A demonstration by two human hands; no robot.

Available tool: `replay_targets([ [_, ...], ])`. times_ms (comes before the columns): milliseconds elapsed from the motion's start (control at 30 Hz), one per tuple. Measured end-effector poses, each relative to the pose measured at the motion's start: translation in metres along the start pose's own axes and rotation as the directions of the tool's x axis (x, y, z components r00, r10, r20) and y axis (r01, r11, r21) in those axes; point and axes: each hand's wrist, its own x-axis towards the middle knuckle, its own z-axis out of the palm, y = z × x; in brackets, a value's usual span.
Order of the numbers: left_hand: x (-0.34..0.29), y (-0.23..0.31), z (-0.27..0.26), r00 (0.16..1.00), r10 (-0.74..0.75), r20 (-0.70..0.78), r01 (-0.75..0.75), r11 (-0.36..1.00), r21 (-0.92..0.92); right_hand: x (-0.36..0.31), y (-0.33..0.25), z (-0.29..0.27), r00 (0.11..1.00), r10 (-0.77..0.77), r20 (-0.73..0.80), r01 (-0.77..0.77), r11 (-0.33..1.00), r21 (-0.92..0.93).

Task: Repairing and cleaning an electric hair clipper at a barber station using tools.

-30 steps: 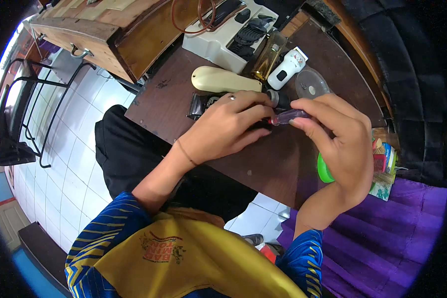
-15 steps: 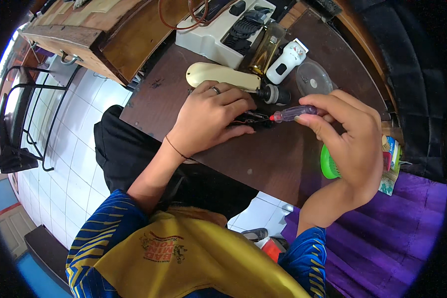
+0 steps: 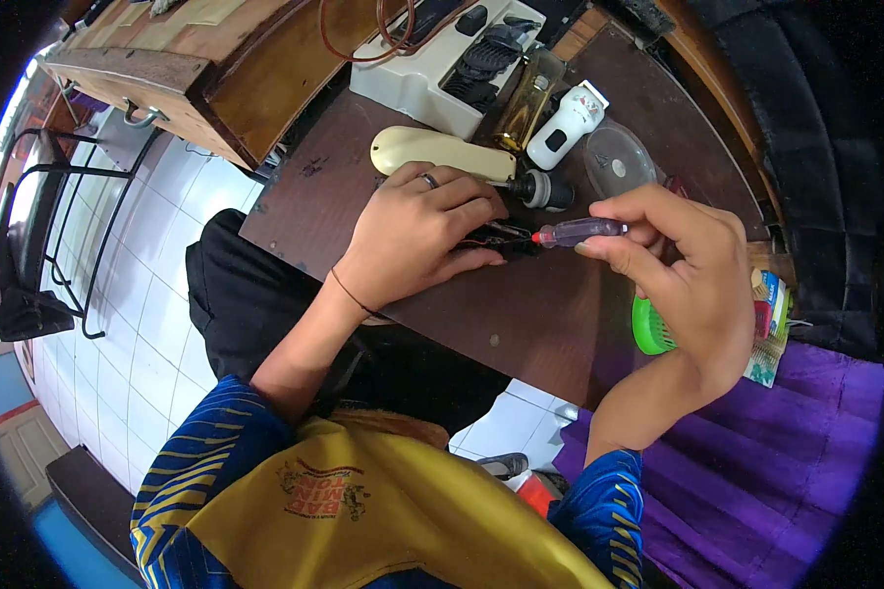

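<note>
My left hand (image 3: 417,226) is closed around a dark device (image 3: 498,236) with thin wires, pressing it down on the brown tabletop (image 3: 462,314); much of the device is under the fingers. My right hand (image 3: 695,260) pinches the translucent purple handle of a screwdriver (image 3: 572,232), held nearly level from the right. Its red collar meets the device's right end, and the tip is too small to make out. Just beyond my left fingers lies a cream casing (image 3: 432,150), beside a black and grey cylindrical part (image 3: 545,189).
Farther back stand a white holder with black combs (image 3: 413,88), an amber see-through container (image 3: 528,103) and a white hair clipper (image 3: 567,126). A clear round dish (image 3: 614,162) holds small bits. Right of the table are a green basket (image 3: 650,324) and purple cloth (image 3: 756,452); a wooden drawer (image 3: 236,108) juts out at left.
My right hand has shifted its grip and tilt slightly, and the screwdriver handle lies a little flatter. My left hand and the dark device have stayed in place.
</note>
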Motion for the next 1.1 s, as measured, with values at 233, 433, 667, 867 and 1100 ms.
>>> replay_targets([
  [233, -0.002, 0.000, -0.002, 1.000, -0.015, 0.015, 0.015, 1.000, 0.020, 0.017, 0.002, 0.013, 0.997, 0.051, -0.059, -0.051, 0.999, -0.003],
  [433, -0.001, 0.001, -0.001, 1.000, 0.010, -0.021, -0.009, 1.000, 0.014, 0.009, -0.002, 0.010, 0.999, -0.020, -0.040, 0.015, 0.992, -0.129],
  [667, -0.001, 0.000, 0.000, 1.000, 0.013, -0.008, -0.013, 1.000, 0.025, 0.009, -0.009, 0.015, 0.998, 0.008, -0.057, -0.018, 0.984, -0.180],
  [867, -0.001, 0.000, -0.001, 1.000, 0.009, -0.005, -0.009, 1.000, 0.012, 0.008, -0.009, 0.016, 0.995, 0.030, -0.097, -0.052, 0.972, -0.228],
  [1100, -0.002, -0.001, -0.001, 1.000, 0.009, 0.008, -0.009, 1.000, 0.017, 0.010, -0.003, 0.018, 0.992, -0.032, -0.120, 0.008, 0.982, -0.189],
])
